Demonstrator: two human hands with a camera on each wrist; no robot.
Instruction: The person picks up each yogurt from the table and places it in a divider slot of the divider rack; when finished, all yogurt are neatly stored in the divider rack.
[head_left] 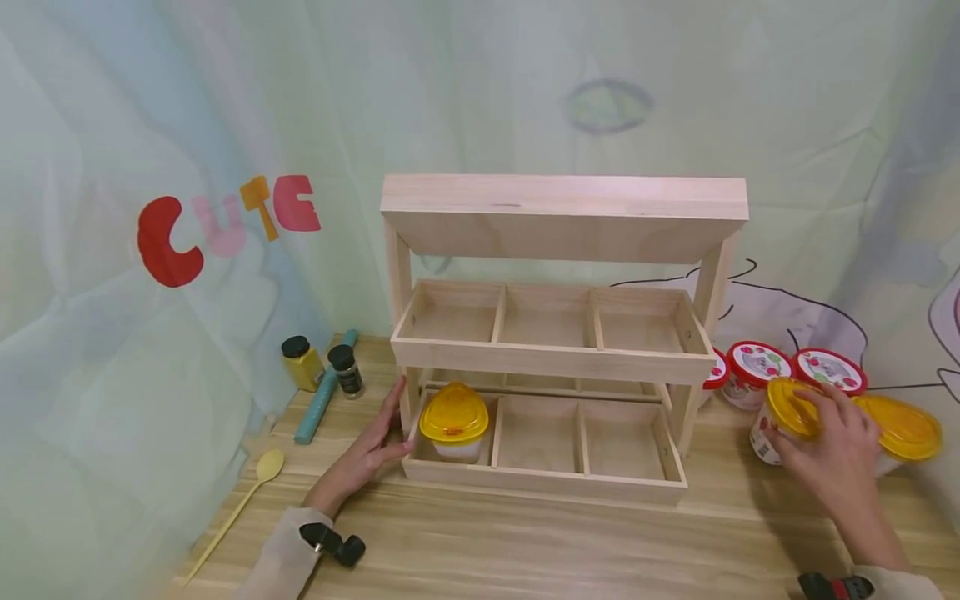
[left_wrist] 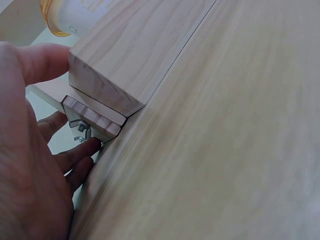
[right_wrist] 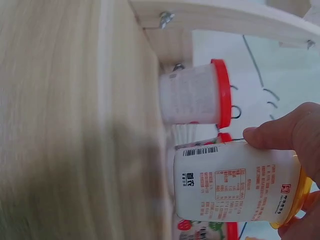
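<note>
Three yellow-lidded cups showed: one (head_left: 453, 422) stood in the left compartment of the lower tray of the wooden rack (head_left: 555, 350), one (head_left: 783, 421) was under the right hand (head_left: 836, 454), and a third (head_left: 903, 429) sat just behind that hand. Three red-lidded cups (head_left: 757, 371) stood in a row by the rack's right post. Each tray had three compartments; the other five held nothing.

The right hand came down from above, its grip closed round the yellow lid, thumb and fingers curled on the cup standing on the surface (head_left: 525, 542) right of the rack. The left hand (head_left: 371, 450) lay with straight, relaxed fingers against the rack's lower left corner, gripping nothing.

Left of the rack stood a yellow bottle (head_left: 302, 363), a small dark jar (head_left: 346, 370), a teal stick (head_left: 324, 392) and a pale spoon (head_left: 247, 492).
</note>
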